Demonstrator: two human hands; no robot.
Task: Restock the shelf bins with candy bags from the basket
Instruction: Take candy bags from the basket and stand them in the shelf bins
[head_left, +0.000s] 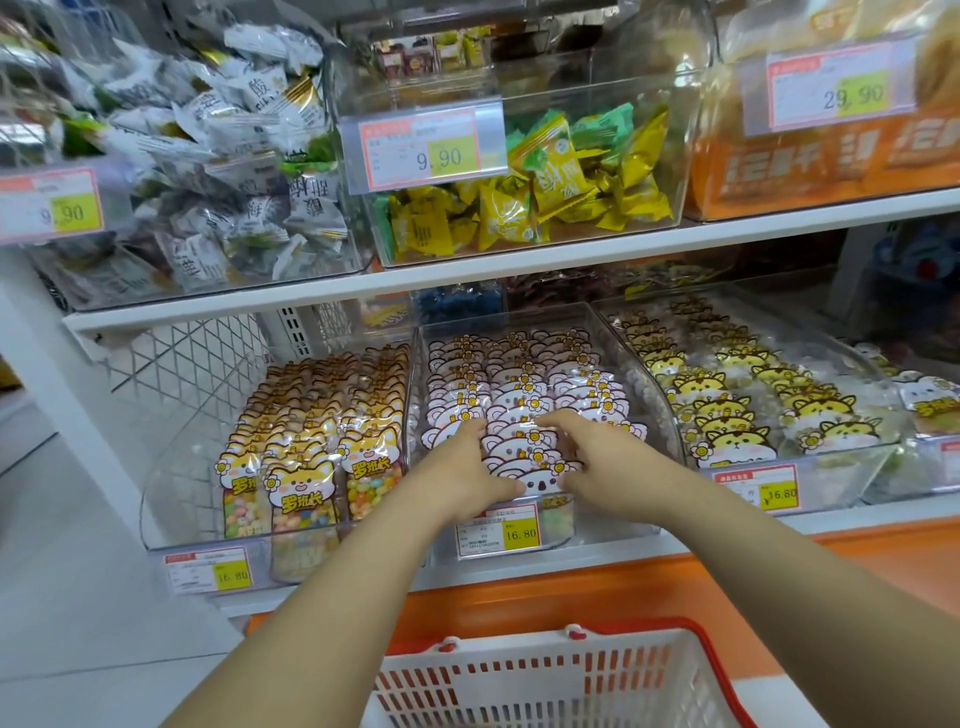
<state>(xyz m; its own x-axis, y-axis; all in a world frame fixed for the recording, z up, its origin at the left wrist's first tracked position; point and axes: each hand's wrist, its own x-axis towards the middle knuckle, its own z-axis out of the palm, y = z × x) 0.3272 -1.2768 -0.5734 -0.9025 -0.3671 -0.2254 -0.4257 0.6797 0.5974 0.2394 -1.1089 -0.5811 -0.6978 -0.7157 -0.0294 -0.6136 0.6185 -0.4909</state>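
While facing a white shelf (519, 270) stocked with clear bins, stands over a white-and-red basket (545, 675) at the bottom edge of view. Reaches both bare forearms forward and upward past the basket's rim, converging on the middle bin (519, 315) of the lower tier.

Lays the left hand (462, 467) palm inward along the left side of the bin's middle row, fingers (475, 434) straight and pressed together, thumb spread across the face of the front bag (540, 486). Sets the right hand (597, 462) opposite, forefinger pointing away along the row, other fingers bent with their tips tucked among the bag tops, thumb against the front bag's upper edge. Brackets the front stretch of that row between the two hands.

Candy bags (519, 384) packed upright in three rows running front to back: long axis vertical, eared tops up, printed faces toward the bin's front, leaning slightly back. Clipped to the bin's front wall just below the hands, a price tag (498, 530) reading 16.80.
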